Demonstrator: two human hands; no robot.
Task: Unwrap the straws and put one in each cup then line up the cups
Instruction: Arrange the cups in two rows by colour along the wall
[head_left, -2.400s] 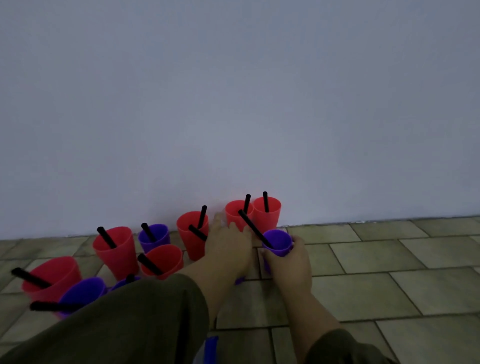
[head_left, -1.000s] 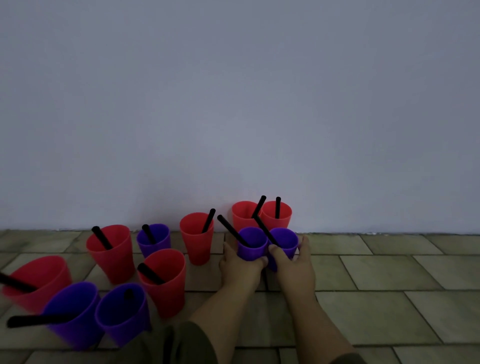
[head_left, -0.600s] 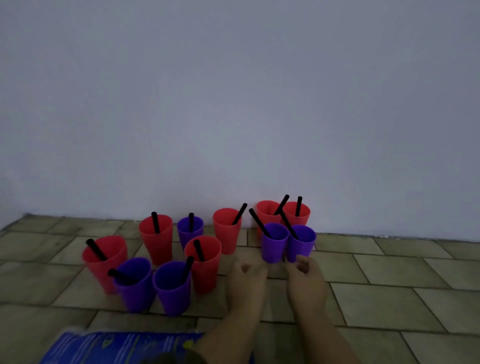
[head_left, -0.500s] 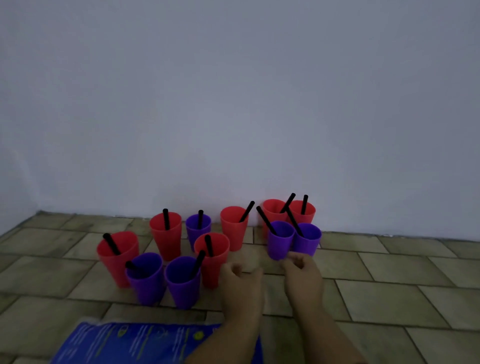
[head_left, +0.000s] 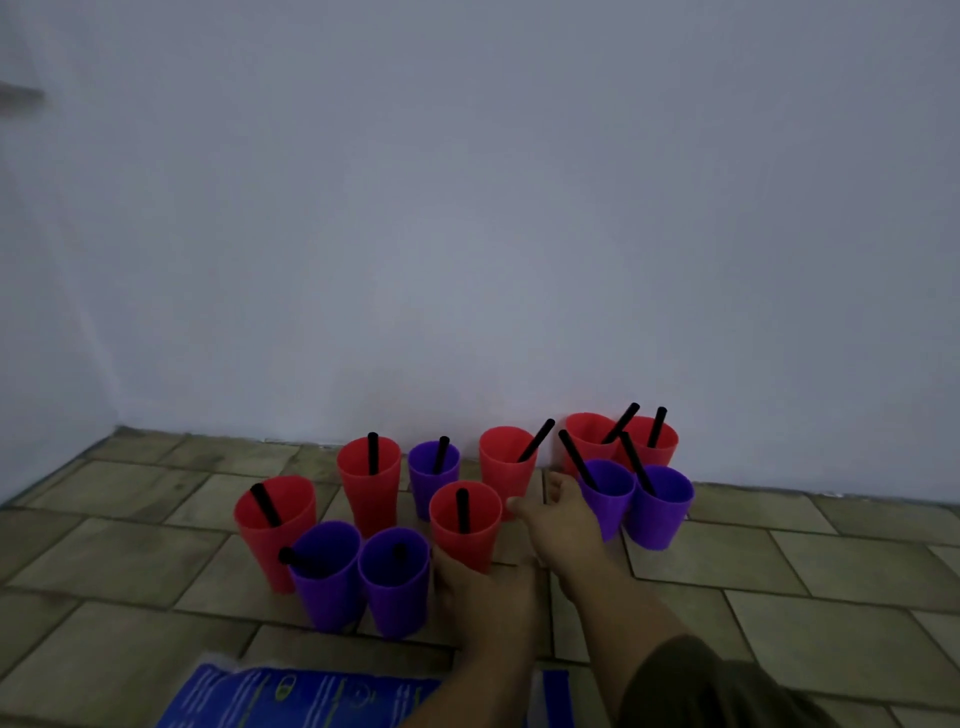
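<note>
Several red and purple cups stand on the tiled floor near the wall, each with a black straw. At the right, two purple cups (head_left: 608, 493) (head_left: 660, 506) sit in front of two red cups (head_left: 589, 441) (head_left: 649, 449). My left hand (head_left: 483, 597) wraps the base of the front red cup (head_left: 464, 525), thumb on its left side. My right hand (head_left: 563, 517) is open, fingers spread, between the back red cup (head_left: 506, 462) and the nearer purple cup. Other cups form a loose cluster to the left: red (head_left: 275, 525) (head_left: 370, 478), purple (head_left: 434, 478) (head_left: 326, 577) (head_left: 395, 577).
A blue printed plastic package (head_left: 311, 696) lies on the floor at the bottom edge, just in front of the cups. The white wall (head_left: 467, 260) rises right behind the back cups. Bare floor tiles (head_left: 831, 561) stretch to the right.
Both hands let go of the two purple cups at the right and drew back. My left hand then went to the front red cup; my right hand reached toward the back red cup.
</note>
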